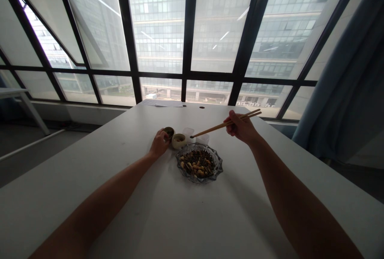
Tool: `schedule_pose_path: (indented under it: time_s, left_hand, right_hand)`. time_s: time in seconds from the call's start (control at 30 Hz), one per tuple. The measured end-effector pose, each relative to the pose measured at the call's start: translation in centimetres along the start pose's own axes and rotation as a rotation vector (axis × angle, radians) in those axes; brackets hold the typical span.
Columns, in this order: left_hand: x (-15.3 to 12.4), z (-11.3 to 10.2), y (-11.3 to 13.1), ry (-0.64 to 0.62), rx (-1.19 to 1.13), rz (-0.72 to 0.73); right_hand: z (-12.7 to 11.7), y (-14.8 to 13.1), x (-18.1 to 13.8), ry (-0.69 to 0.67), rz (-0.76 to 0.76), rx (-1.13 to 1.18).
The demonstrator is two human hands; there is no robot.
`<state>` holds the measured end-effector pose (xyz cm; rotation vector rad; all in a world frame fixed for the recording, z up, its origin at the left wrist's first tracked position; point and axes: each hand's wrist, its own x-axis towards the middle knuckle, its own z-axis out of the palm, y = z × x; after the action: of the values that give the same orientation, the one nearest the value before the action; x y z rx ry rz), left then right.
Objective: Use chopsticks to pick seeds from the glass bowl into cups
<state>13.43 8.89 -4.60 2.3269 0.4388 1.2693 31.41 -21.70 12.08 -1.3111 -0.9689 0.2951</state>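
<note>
My right hand [240,128] grips a pair of wooden chopsticks [214,127], their tips pointing left. A small dark piece, seemingly a seed [192,136], is at the tips, above the clear plastic cups. My left hand [159,144] has its fingers around the side of a small dark-rimmed cup [169,130]. Touching or close beside it stands a cream-coloured round cup [179,142] with a little something inside. To its right are two clear plastic cups, one behind [188,131] and one in front [203,139]. Nearer me, a scalloped glass bowl [220,162] holds dark seeds and peanuts.
Everything stands on a long white table [180,219]. Papers [162,103] lie at its far end, near two dark round spots or holes. Large black-framed windows rise behind it. A blue curtain [330,91] hangs at the right, and another white table [12,92] stands far left.
</note>
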Motion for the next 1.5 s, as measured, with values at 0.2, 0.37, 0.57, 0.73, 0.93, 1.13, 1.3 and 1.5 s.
schedule_pose_path:
  time_s: [0.2, 0.37, 0.57, 0.73, 0.93, 1.13, 1.3, 1.5]
  left_hand:
    - [0.0, -0.3, 0.2, 0.014, -0.014, 0.014]
    - [0.0, -0.2, 0.5, 0.038, -0.015, -0.018]
    - [0.0, -0.1, 0.9, 0.054, 0.013, -0.050]
    - [-0.1, -0.3, 1.1, 0.038, -0.011, -0.061]
    - [-0.1, -0.3, 1.2, 0.033, -0.005, -0.064]
    - [0.0, 0.2, 0.7, 0.058, -0.012, -0.074]
    - [0.2, 0.5, 0.3, 0.080, -0.023, -0.130]
    - [0.3, 0.4, 0.0, 0.046, -0.010, -0.157]
  right_hand:
    - [1.6, -0.8, 0.1, 0.091, -0.064, 0.055]
    - [5.1, 0.7, -0.1, 0.219, -0.092, -0.039]
    - [10.1, 3.5, 0.3, 0.142, -0.093, -0.150]
    - [12.2, 5.0, 1.5, -0.124, -0.125, -0.302]
    - [12.9, 4.1, 1.0, -0.315, -0.299, -0.461]
    - [10.5, 3.1, -1.1, -0.109, -0.316, -0.423]
    - [6.3, 1.8, -1.8, 0.101, -0.158, -0.230]
    - [3.7, 1.8, -1.8, -0.109, 0.013, -0.331]
